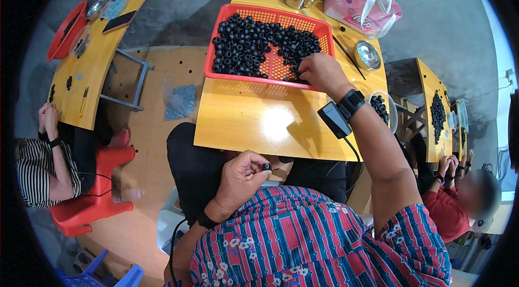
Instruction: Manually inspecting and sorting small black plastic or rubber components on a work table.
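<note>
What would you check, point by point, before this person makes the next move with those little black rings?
1. Left hand has a part pinched: ok, a small black piece sits between its fingers, held near the body below the table edge.
2. Right hand has reached the supply: ok, it rests in the red basket on the black rings.
3. Right hand actually grips a ring: cannot tell, its fingertips are hidden.
4. Basket stocked: ok, rings cover most of it.
5. Basket sits fully on the yellow table: ok.
6. Clear bowl of rings at the right edge steady: cannot tell, the forearm hides part of it.
</note>
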The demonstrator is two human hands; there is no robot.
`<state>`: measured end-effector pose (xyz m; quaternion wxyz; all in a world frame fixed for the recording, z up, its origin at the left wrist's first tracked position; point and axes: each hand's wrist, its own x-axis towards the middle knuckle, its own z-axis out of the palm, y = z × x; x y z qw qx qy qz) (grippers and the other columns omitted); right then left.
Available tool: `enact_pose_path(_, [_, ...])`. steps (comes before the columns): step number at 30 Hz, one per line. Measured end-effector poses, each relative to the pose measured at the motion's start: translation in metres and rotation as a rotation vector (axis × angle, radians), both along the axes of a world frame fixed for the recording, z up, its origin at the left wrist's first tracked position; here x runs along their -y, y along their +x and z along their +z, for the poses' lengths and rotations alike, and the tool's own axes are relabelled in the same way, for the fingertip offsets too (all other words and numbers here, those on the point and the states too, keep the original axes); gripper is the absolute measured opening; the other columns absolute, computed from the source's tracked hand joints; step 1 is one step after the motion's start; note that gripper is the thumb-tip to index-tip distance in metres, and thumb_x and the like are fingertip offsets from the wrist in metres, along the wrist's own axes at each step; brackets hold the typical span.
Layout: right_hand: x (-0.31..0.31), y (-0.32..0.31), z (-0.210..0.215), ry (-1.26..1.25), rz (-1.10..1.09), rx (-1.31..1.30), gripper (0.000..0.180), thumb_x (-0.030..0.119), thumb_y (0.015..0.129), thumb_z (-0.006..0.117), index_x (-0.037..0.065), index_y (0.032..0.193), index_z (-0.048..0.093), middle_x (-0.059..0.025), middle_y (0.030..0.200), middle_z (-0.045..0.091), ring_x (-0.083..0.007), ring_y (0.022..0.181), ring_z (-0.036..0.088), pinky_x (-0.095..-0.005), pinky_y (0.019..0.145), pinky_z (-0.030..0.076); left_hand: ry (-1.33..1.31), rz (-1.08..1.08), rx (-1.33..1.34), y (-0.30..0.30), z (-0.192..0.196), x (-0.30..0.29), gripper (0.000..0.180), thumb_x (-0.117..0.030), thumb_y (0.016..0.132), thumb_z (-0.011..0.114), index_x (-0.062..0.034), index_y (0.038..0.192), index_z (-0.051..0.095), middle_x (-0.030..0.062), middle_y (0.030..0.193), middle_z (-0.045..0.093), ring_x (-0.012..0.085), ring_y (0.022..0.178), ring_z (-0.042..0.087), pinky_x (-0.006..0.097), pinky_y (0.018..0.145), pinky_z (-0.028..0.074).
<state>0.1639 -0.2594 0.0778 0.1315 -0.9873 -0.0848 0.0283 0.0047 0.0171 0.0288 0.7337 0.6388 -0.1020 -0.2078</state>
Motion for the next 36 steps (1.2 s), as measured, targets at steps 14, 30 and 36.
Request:
enact_pose_path(14, [-0.012,0.014,0.003,-0.185,-0.036,-0.163,0.013,0.016,0.075,0.063,0.006,0.08,0.069,-0.0189,0.085,0.066,-0.0354,0.083,0.064,-0.0434,0.074,0.051,0.073,-0.074,0.051,0.0,0.001,-0.005,0.018,0.008,0.08,0.062,-0.0004,0.093,0.054,0.0002,0.08,0.056,0.0021,0.071,0.053,0.017,0.062,0.045])
enact_pose_path(30, [-0.053,-0.094,0.039,1.339,0.051,-0.351,0.007,0.006,0.084,0.059,0.004,0.091,0.058,0.0002,0.082,0.059,-0.0065,0.067,0.053,-0.021,0.064,0.044,-0.054,-0.033,-0.042,-0.017,0.014,-0.007,0.017,0.006,0.081,0.059,-0.001,0.096,0.054,0.002,0.089,0.057,0.0057,0.081,0.055,0.021,0.075,0.047])
enact_pose_path(36, [-0.077,-0.147,0.021,1.866,0.146,-0.559,0.014,0.007,0.085,0.057,0.0,0.097,0.058,-0.0057,0.086,0.061,-0.0101,0.066,0.05,-0.0279,0.068,0.046,-0.077,-0.014,0.039,-0.027,0.015,-0.001,0.014,0.005,0.08,0.061,0.0002,0.092,0.055,0.0009,0.084,0.059,0.0025,0.075,0.055,0.018,0.068,0.046])
